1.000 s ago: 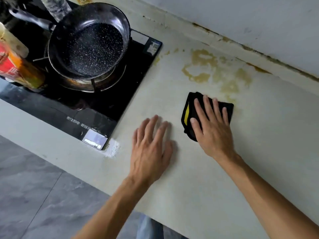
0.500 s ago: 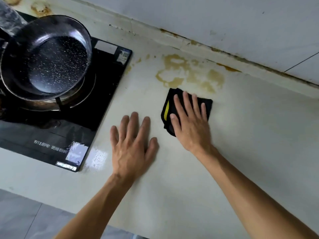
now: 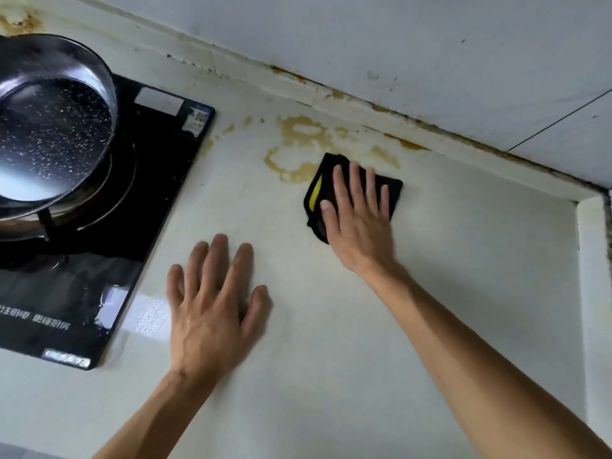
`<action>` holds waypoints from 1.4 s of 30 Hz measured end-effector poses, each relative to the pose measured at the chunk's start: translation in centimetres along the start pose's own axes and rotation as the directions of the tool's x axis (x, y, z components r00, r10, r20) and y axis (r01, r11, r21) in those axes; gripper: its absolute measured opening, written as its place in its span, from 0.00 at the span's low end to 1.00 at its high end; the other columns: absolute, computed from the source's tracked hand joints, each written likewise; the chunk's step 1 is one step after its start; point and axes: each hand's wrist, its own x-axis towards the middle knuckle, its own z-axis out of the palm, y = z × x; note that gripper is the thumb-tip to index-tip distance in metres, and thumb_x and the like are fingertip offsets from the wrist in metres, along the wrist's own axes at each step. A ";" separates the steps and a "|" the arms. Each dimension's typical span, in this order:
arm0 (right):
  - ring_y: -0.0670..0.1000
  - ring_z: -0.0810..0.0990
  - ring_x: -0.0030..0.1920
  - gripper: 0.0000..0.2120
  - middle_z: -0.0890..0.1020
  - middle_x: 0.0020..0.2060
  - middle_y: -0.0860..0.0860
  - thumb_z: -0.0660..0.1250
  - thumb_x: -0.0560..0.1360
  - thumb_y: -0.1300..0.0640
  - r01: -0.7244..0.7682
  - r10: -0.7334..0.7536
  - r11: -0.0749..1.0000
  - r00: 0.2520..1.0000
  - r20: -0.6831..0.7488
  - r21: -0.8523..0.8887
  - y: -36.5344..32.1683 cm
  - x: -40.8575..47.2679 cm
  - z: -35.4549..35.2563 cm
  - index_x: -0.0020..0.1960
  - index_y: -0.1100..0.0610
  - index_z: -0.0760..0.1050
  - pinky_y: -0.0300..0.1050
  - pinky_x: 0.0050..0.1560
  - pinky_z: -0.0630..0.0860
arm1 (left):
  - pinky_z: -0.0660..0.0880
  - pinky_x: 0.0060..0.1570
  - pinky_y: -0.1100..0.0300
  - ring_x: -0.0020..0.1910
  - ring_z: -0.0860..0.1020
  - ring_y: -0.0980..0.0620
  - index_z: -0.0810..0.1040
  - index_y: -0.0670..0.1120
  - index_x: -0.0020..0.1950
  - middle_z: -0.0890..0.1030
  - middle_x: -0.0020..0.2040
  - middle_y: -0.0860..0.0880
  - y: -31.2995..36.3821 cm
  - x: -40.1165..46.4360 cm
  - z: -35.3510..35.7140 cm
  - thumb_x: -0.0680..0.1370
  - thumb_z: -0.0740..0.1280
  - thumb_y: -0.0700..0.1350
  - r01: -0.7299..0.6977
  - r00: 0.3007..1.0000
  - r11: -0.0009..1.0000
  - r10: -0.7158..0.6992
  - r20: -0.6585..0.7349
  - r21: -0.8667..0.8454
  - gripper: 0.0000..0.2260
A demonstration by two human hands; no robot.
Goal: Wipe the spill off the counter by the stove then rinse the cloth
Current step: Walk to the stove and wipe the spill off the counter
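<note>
A yellow-brown spill [image 3: 298, 144] stains the pale counter [image 3: 364, 326] to the right of the black stove [image 3: 139, 210], close to the back wall. A folded black cloth [image 3: 323, 180] with a yellow stripe lies at the spill's right edge. My right hand [image 3: 359, 220] presses flat on the cloth with straight fingers. My left hand [image 3: 212, 309] rests flat on the bare counter, nearer to me and beside the stove's right edge.
A dark speckled frying pan [image 3: 49, 134] sits on the stove's burner at the left. The white wall [image 3: 397, 44] runs along the back, with grime along its seam. A raised ledge [image 3: 592, 293] bounds the counter on the right.
My right hand has slid the cloth farther from me, onto the spill's right part. The view has shifted right, so the stove and pan sit further left. My left hand stays flat.
</note>
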 end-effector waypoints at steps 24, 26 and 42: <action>0.54 0.46 0.86 0.30 0.49 0.86 0.51 0.46 0.87 0.39 0.016 -0.017 0.998 1.000 0.021 0.060 9.8 2.4 -1.5 0.86 0.47 0.48 0.60 0.84 0.43 | 0.53 0.80 0.34 0.84 0.58 0.39 0.68 0.53 0.80 0.63 0.83 0.45 0.7 0.0 -0.3 0.80 0.60 0.59 0.040 0.999 0.999 -0.040 0.014 -0.032 0.29; 0.52 0.46 0.86 0.30 0.49 0.86 0.49 0.46 0.86 0.38 0.055 -0.057 0.997 0.998 0.039 0.054 11.4 1.0 -1.5 0.86 0.46 0.48 0.59 0.84 0.43 | 0.53 0.80 0.34 0.84 0.58 0.39 0.69 0.52 0.80 0.63 0.83 0.44 0.8 -0.1 -0.3 0.80 0.60 0.59 0.045 0.999 0.998 -0.045 0.003 -0.041 0.29; 0.53 0.50 0.85 0.31 0.53 0.86 0.50 0.48 0.85 0.37 0.131 -0.131 0.990 0.991 -0.014 0.048 6.3 3.4 -0.7 0.86 0.45 0.52 0.60 0.84 0.48 | 0.56 0.79 0.33 0.83 0.62 0.36 0.72 0.48 0.80 0.67 0.83 0.42 0.3 0.0 -0.4 0.81 0.58 0.60 0.026 1.000 0.999 -0.027 -0.015 -0.035 0.30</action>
